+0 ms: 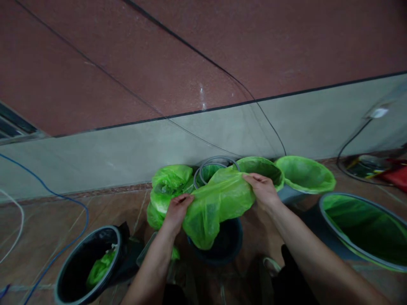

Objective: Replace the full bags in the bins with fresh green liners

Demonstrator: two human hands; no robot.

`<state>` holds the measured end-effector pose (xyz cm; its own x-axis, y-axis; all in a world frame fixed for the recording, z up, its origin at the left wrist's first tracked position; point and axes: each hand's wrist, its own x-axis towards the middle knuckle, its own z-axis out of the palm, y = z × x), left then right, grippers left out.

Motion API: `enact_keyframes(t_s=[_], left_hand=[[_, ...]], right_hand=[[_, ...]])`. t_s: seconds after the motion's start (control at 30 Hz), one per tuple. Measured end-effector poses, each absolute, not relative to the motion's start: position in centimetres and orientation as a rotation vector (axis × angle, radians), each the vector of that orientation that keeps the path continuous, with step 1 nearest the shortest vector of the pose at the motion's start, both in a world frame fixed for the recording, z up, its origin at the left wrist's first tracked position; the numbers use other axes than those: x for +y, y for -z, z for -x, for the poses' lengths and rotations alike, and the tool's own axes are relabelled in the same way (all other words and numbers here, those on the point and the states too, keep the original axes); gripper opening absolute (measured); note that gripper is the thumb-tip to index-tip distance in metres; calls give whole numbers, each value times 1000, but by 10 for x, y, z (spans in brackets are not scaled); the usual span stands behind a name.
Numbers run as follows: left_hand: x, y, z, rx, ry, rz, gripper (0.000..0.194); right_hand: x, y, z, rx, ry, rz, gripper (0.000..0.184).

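A thin lime-green plastic bag (216, 207) hangs slack between my two hands. My left hand (178, 209) pinches its left side, and my right hand (262, 190) grips its upper right edge. Directly below it sits a dark round bin (227, 248), partly hidden by the bag. A bunched green bag (168, 186) lies just left of my left hand. Behind the held bag stands a bin lined with green plastic (260, 167), close to my right fingers.
A green-lined bin (364, 228) stands at the right, with another (305, 173) behind it. A black bin (85, 264) with crumpled green plastic stands at lower left. Grey rings (216, 167) lie against the wall. Cables run along the wall and tiled floor.
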<state>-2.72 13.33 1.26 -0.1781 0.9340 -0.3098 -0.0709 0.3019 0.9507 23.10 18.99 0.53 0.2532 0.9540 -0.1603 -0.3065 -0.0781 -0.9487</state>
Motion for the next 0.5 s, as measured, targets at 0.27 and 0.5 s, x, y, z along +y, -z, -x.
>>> enact_keyframes(t_s=[0.27,0.5], left_hand=[[133,-20,34,1367,-1248,-856,25],[115,-30,18,1251,-977,-1391,14]], right_hand=[[201,9,-239,-772,-928,1361,32],[195,20,-224,-1000,-1173,1354,52]])
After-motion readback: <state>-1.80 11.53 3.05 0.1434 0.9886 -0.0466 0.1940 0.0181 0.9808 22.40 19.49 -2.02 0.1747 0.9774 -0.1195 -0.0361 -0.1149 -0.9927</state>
